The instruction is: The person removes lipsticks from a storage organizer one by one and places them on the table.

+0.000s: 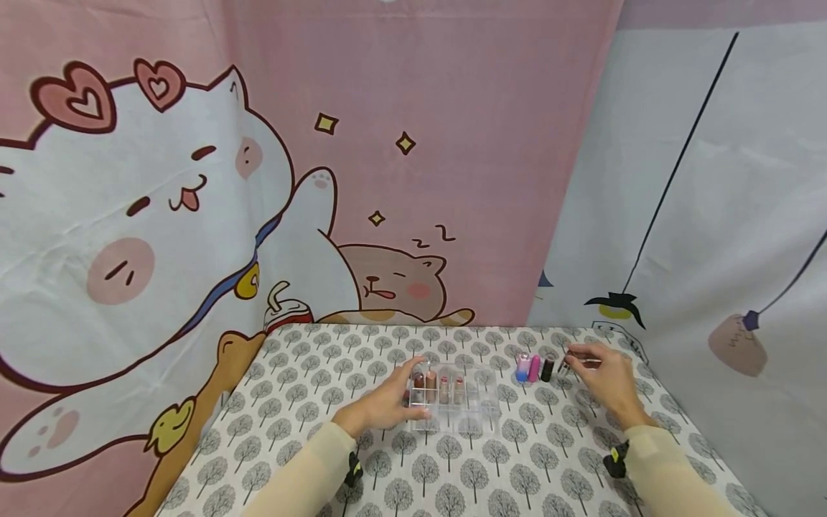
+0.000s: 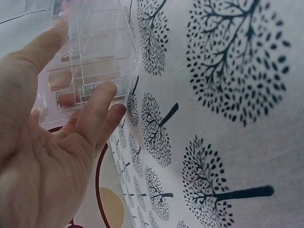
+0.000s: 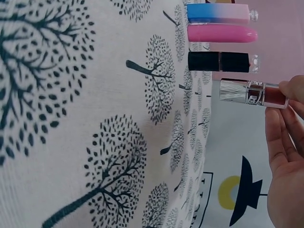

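My left hand [image 1: 388, 402] holds the left end of a clear plastic lipstick organizer [image 1: 486, 411], thumb on one side and fingers on the other. Several lipsticks [image 1: 444, 389] stand in its compartments toward the left and middle. In the left wrist view, reddish tubes [image 2: 69, 99] show through the organizer wall [image 2: 102, 40]. At the right, my right hand [image 1: 606, 377] pinches a lip gloss tube [image 3: 254, 92] by its brownish-red end between thumb and fingers. The tube's silver end points down, close over the tablecloth, beside a black lipstick [image 3: 218, 61].
Left of the black lipstick stand a bright pink tube [image 1: 534, 368] and a blue-and-pink tube [image 1: 522, 368], in a row. A tree-print cloth [image 1: 452, 474] covers the table. Behind it hangs a pink cartoon curtain [image 1: 491, 179], with a pale one [image 1: 723, 215] at the right.
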A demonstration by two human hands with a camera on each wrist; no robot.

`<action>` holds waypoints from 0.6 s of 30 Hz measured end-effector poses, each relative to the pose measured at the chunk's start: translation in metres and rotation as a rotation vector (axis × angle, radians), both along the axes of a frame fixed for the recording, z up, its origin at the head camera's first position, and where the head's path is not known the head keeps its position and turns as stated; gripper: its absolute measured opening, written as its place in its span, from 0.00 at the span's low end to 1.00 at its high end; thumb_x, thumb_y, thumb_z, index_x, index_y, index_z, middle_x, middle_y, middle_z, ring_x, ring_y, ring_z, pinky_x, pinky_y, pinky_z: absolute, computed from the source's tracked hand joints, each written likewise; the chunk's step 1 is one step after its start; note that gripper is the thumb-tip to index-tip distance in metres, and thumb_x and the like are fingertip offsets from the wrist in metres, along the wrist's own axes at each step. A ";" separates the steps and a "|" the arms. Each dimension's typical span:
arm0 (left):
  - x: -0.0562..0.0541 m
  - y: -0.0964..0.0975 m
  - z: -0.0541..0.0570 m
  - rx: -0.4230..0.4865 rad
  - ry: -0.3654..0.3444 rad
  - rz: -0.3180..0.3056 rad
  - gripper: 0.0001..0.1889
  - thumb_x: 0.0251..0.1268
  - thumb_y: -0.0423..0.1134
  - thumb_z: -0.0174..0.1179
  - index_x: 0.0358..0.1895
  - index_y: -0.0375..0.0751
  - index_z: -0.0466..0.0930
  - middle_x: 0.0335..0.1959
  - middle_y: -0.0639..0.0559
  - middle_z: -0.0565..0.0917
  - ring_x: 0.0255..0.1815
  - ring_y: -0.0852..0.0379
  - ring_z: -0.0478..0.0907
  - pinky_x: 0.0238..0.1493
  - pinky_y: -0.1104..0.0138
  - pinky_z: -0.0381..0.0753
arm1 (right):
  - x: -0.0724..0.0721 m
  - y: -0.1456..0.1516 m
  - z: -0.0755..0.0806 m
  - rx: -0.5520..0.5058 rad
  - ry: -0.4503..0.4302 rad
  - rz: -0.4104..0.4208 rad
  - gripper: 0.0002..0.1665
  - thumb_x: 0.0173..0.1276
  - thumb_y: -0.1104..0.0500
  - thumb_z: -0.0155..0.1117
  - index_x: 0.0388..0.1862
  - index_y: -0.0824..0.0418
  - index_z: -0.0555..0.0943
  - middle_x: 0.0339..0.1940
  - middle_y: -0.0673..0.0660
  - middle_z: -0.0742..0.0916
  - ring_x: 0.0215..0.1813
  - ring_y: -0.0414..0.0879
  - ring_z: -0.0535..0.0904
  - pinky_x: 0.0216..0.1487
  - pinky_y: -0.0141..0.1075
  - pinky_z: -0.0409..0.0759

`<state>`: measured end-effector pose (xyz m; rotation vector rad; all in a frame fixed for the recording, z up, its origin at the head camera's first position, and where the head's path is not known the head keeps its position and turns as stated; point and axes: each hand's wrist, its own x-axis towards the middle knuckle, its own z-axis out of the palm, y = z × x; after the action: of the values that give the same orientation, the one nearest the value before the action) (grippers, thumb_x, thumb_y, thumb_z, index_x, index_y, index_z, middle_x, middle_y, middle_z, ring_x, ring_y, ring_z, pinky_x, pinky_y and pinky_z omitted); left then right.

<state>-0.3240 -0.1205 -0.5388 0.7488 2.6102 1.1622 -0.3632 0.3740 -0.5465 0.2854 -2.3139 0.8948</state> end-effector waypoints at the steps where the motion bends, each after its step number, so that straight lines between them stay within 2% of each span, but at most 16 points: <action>1: 0.000 0.000 0.000 -0.002 0.001 -0.001 0.58 0.78 0.51 0.80 0.98 0.65 0.44 0.90 0.25 0.63 0.73 0.30 0.84 0.81 0.32 0.82 | -0.001 0.000 -0.001 -0.002 -0.015 -0.006 0.14 0.75 0.65 0.85 0.57 0.63 0.96 0.48 0.64 0.97 0.43 0.58 0.97 0.43 0.10 0.80; 5: -0.002 -0.001 -0.002 -0.009 0.004 -0.002 0.59 0.78 0.53 0.80 0.97 0.66 0.44 0.90 0.24 0.63 0.73 0.30 0.84 0.81 0.32 0.82 | -0.003 -0.001 -0.005 -0.006 -0.069 -0.029 0.15 0.77 0.64 0.84 0.59 0.64 0.95 0.51 0.66 0.97 0.47 0.63 0.97 0.43 0.11 0.80; 10: -0.002 -0.001 -0.004 0.007 -0.011 -0.001 0.58 0.78 0.53 0.80 0.97 0.69 0.44 0.90 0.25 0.63 0.74 0.29 0.84 0.80 0.33 0.83 | -0.005 -0.001 -0.009 -0.004 -0.129 -0.041 0.17 0.78 0.65 0.83 0.62 0.66 0.94 0.53 0.69 0.96 0.51 0.68 0.97 0.41 0.16 0.84; 18: -0.002 -0.001 -0.004 0.010 -0.015 0.009 0.58 0.77 0.52 0.80 0.97 0.72 0.45 0.90 0.26 0.64 0.73 0.32 0.84 0.79 0.33 0.83 | -0.009 0.002 -0.016 0.010 -0.140 -0.024 0.17 0.78 0.66 0.82 0.63 0.68 0.93 0.54 0.69 0.96 0.52 0.69 0.97 0.42 0.20 0.89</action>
<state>-0.3263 -0.1212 -0.5433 0.7289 2.6001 1.1797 -0.3720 0.3765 -0.5628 0.2050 -2.4455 0.9175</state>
